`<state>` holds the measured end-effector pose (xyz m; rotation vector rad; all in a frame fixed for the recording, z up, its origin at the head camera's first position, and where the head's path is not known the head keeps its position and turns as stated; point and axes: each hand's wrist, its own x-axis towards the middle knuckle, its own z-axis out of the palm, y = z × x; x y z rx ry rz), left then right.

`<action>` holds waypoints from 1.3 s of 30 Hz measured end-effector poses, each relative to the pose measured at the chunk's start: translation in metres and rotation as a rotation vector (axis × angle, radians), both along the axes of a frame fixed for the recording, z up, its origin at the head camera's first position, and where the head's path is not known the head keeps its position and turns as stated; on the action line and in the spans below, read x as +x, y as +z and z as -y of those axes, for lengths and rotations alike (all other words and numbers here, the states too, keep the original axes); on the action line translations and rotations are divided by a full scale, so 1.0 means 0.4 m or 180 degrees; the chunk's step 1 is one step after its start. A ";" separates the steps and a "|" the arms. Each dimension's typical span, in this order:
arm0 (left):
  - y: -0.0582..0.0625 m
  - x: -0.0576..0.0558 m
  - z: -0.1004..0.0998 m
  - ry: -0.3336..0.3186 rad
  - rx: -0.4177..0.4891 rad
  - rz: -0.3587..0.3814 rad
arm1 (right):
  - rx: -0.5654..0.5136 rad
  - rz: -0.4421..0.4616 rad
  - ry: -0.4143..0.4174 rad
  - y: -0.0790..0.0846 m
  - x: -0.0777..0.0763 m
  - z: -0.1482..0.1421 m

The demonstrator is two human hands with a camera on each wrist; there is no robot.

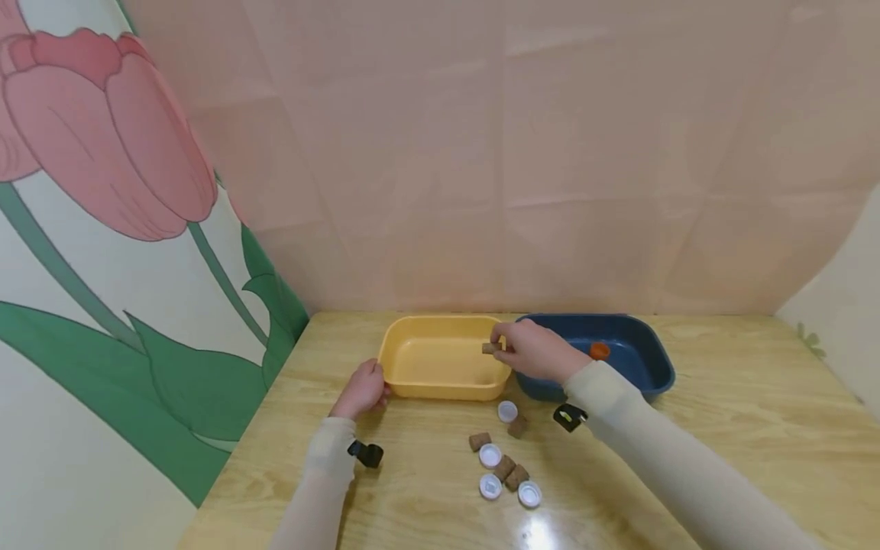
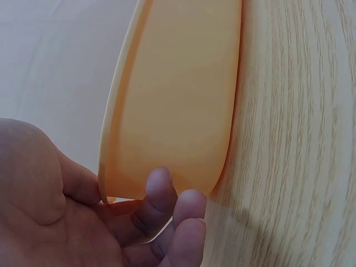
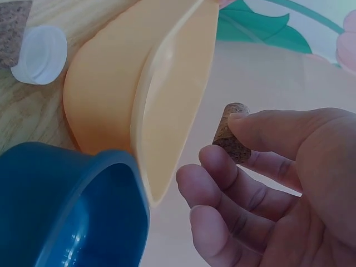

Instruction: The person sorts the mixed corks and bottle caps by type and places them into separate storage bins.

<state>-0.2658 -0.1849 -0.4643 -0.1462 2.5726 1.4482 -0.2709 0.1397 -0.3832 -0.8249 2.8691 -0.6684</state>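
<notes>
My right hand (image 1: 539,350) pinches a brown cork (image 3: 233,133) between thumb and fingers, above the right end of the yellow tray (image 1: 440,392). My left hand (image 1: 362,388) grips that tray at its left front corner; in the left wrist view the thumb lies at the rim and the curled fingers are by the outer wall (image 2: 178,100). Inside the blue tray (image 1: 660,374), beside the yellow one, lies an orange cap (image 1: 600,351). In front of the trays, several loose corks (image 1: 480,441) and white caps (image 1: 529,493) lie scattered on the wooden table.
The wooden table (image 1: 736,412) runs back to a pink cloth backdrop (image 1: 495,168). A panel with a painted tulip (image 1: 117,130) stands along the left side. One white cap (image 1: 507,411) lies close to the yellow tray's front wall.
</notes>
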 end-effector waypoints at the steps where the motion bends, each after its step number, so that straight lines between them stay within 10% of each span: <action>1: -0.002 0.001 0.000 -0.0012 -0.0013 0.0000 | 0.0017 0.0010 -0.0017 -0.001 -0.001 0.002; 30: -0.011 0.018 -0.014 -0.0074 0.0018 -0.0072 | 0.0160 0.0129 -0.0197 -0.026 0.003 -0.018; 39: -0.016 0.003 0.003 -0.0032 0.0016 -0.0129 | 0.0199 -0.0013 -0.0135 -0.029 -0.051 0.010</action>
